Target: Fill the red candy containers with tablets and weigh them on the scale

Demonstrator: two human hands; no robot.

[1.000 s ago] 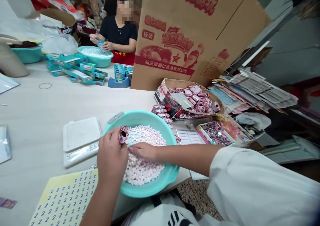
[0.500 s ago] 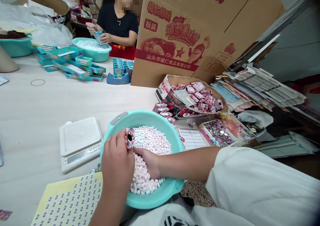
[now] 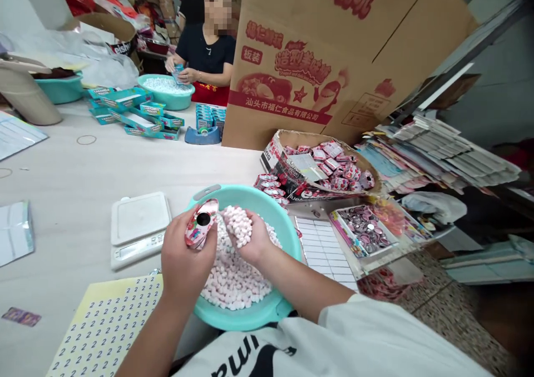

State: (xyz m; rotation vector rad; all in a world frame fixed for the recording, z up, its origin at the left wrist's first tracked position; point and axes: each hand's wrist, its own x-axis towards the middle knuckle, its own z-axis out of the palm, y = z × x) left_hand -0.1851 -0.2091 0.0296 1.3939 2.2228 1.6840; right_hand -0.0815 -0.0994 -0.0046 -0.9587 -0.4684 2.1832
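Observation:
A teal basin in front of me holds a heap of small white and pale pink candies. My left hand is wrapped round a small red and white patterned tin, whose dark round opening faces up toward me. Over the basin, my right hand is cupped and full of candies, close to the right side of the tin. Its fingertips are partly hidden beneath the candies.
A white scale and a yellow sticker sheet lie to the left. Behind the basin, a cut-down carton holds many similar tins. A tray of small metal lids is at right. Across the table, a co-worker handles a blue packet.
My right hand has risen out of the heap with a load of candies. My left hand has tilted the tin so its opening shows more. The view has shifted slightly left.

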